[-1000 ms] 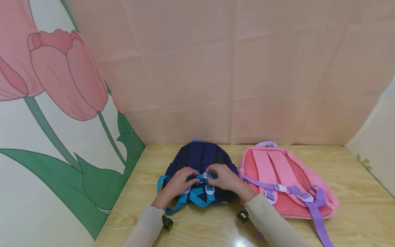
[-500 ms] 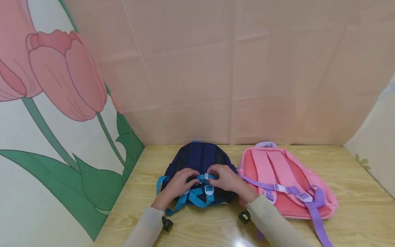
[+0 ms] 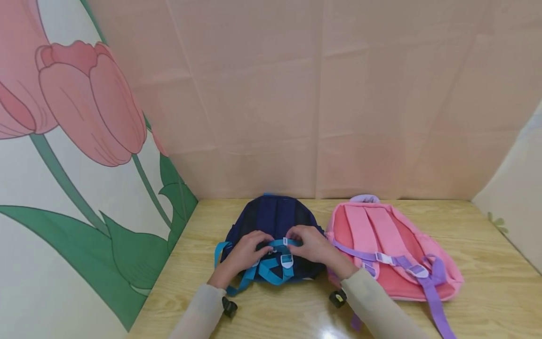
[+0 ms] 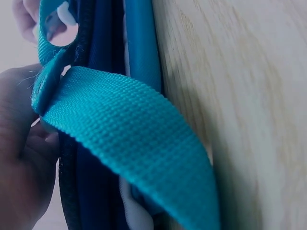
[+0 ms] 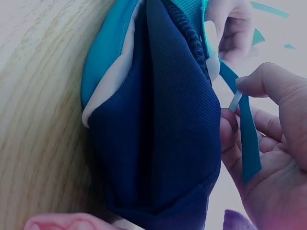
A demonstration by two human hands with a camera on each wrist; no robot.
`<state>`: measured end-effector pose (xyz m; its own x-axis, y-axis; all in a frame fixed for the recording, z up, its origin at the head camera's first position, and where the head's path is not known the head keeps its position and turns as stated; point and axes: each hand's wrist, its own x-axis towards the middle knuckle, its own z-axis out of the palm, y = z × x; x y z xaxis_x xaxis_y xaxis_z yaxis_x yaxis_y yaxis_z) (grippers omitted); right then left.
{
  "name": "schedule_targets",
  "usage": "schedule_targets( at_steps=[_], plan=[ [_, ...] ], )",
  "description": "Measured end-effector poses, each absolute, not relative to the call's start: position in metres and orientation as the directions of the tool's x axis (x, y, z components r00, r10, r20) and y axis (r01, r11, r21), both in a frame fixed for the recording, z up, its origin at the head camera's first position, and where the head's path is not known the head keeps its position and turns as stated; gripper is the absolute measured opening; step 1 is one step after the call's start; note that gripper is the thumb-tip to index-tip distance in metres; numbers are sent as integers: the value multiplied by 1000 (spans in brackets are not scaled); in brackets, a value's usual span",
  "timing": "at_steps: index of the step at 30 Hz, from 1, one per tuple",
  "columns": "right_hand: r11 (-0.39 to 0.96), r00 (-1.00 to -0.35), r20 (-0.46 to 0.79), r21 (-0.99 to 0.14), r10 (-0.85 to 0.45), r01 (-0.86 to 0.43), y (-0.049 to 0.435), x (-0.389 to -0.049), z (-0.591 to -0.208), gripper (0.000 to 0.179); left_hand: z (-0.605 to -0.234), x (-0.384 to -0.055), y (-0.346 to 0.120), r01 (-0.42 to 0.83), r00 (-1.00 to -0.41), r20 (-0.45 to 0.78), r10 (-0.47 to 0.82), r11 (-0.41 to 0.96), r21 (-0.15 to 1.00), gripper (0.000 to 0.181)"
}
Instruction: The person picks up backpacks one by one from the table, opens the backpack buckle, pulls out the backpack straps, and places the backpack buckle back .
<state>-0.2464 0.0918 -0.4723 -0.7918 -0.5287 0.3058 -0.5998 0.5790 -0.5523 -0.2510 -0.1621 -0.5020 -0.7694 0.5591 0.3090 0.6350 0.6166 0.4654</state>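
Worktop point(image 3: 279, 315): wood-grained. Loose blue webbing point(image 3: 270, 275): draped over the near end of the navy backpack point(image 3: 277, 212), which is laid on the worktop, straps upward. Blue strap point(image 3: 277, 243): pinched by left hand point(image 3: 247, 250); its white slider point(image 3: 285, 241) pinched between thumb and fingers of right hand point(image 3: 312, 245). Pink backpack point(image 3: 387, 228), purple-strapped: placed just to the right. Creased pinkish backdrop point(image 3: 338, 117): hung behind.

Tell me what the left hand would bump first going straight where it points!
Probably the white buckle on the blue strap, right by the right hand; depth is hard to judge.
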Motion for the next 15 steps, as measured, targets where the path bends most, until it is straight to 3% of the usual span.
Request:
schedule_targets(
  at_steps=[15],
  plan=[
    [572, -761, 377, -505, -528, -647, 98, -246, -473, 16, -501, -250, -161, 618, -782, 294, 549, 626, 475, 19]
  ],
)
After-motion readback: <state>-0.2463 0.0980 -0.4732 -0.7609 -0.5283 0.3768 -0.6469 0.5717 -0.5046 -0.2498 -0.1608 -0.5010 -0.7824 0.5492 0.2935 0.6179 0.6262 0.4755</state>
